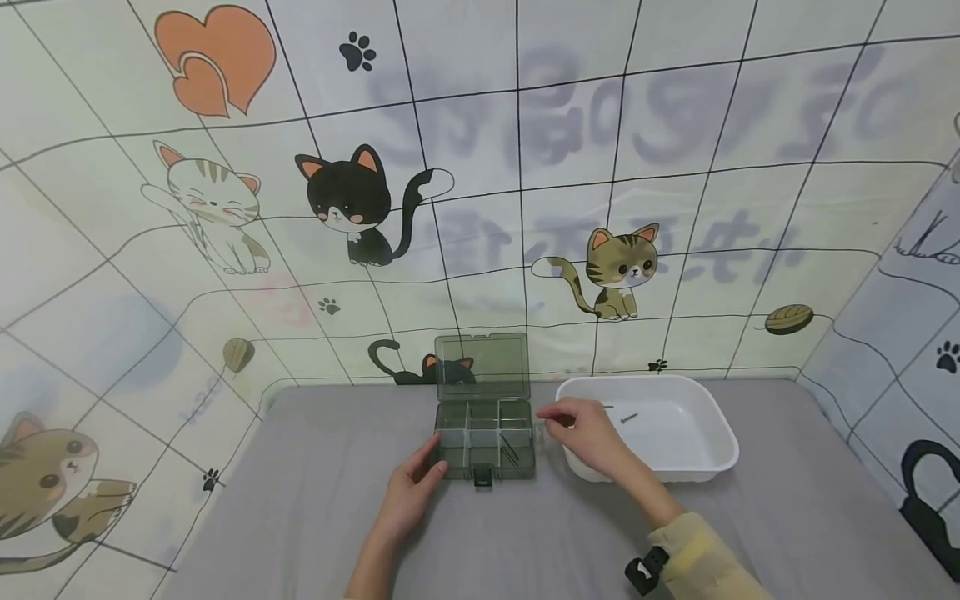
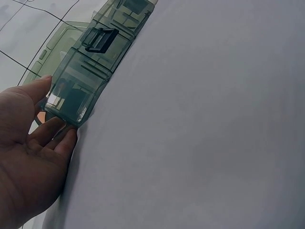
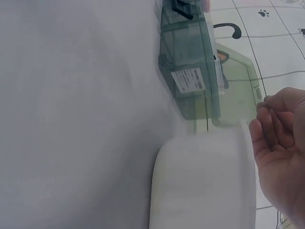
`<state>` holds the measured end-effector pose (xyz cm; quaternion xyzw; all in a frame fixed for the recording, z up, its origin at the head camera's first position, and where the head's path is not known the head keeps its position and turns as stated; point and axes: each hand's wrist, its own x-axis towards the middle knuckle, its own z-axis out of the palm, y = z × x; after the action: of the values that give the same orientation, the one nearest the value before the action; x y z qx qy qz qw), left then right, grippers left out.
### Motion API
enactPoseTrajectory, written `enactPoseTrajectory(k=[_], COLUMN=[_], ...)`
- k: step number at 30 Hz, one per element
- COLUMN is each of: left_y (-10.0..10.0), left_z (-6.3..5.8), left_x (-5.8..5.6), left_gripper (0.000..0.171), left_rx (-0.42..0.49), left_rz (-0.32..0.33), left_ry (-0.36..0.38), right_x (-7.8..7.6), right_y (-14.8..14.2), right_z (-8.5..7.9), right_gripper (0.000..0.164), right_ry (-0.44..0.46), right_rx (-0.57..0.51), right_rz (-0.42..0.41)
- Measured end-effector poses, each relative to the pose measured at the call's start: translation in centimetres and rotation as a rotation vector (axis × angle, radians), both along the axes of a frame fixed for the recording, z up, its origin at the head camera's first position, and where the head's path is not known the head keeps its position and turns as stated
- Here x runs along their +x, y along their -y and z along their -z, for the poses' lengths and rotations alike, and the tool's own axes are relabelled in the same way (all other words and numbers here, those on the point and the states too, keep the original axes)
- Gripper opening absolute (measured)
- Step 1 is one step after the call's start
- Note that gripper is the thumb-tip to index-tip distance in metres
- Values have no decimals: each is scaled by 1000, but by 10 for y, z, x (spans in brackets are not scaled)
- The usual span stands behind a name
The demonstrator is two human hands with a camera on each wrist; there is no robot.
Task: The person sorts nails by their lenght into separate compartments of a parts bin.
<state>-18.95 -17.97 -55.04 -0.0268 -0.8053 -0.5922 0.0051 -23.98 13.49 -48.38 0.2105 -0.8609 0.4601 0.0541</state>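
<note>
A green see-through compartment box [image 1: 483, 477] stands on the table with its lid [image 1: 482, 367] raised. Several thin dark pins [image 1: 510, 450] lie in its front right compartment. My left hand [image 1: 410, 492] grips the box's left end, the thumb at the front corner and the fingers low against the end wall [image 2: 71, 107]. Between box and white tray [image 1: 720, 454], my right hand [image 1: 588, 429] hovers over the tray's left rim. Its thumb and forefinger meet at the tips, other fingers curled; I cannot tell whether they hold something small. Brassy screws [image 1: 628, 417] lie in the tray.
A grey cloth [image 1: 322, 500] covers the table. Behind it and at both sides hangs a white sheet [image 1: 480, 233] printed with cats and grid lines. The raised lid stands close before this sheet. A dark watch [image 1: 647, 570] sits at the right sleeve.
</note>
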Motion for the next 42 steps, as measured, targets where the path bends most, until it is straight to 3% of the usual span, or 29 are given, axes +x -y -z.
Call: enactPoseTrajectory(k=[15,23,26,33,42], left_y=[2,3,2,1,0], left_z=[3,2,1,0,2], left_x=[-1,1,1,1,-1], left_gripper=[52,52,52,52,52], left_rx=[12,-8,-1,10,20], left_rz=[-6,-11,-12,0,5], left_ry=[-1,13,15,10,9], right_x=[-4,-14,-19,-24,-31], right_y=[-26,-51,-58,-69,-74], right_z=[7,9,12,21,30], right_gripper=[17,17,16,15,10], right_ry=[19,93,121,193,184], right_rx=[20,64,99,200,274], right_rz=[63,105,94,-17,-5])
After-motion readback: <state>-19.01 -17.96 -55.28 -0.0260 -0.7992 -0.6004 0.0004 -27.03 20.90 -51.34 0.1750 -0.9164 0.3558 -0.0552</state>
